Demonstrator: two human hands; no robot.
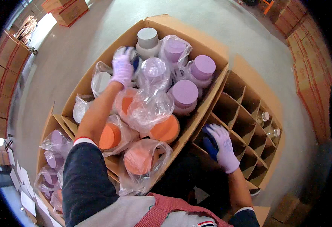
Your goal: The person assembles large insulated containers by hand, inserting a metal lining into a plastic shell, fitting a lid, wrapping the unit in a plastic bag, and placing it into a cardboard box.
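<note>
My left hand (123, 68), in a lilac glove with blue palm coating, reaches to the far left corner of a large carton (200, 41). Its fingers curl over the top of a grey-lidded jar, mostly hidden beneath them. Beside it stands another grey-lidded jar (147, 38). Purple-lidded jars (184, 92) fill the right side, and orange-lidded jars (165, 128) the near part, many in clear plastic bags (150, 108). My right hand (223, 149), gloved alike, is over the near left cells of a carton with cardboard dividers (249, 126). Its fingers are apart and hold nothing visible.
Two small clear bottles (274, 132) stand in the divided carton's right cells. At the lower left, another carton (41, 159) holds bagged jars (54, 159). Stacked cartons line the left (1, 90) and right (309, 64) sides, and papers (28, 204) lie at the lower left.
</note>
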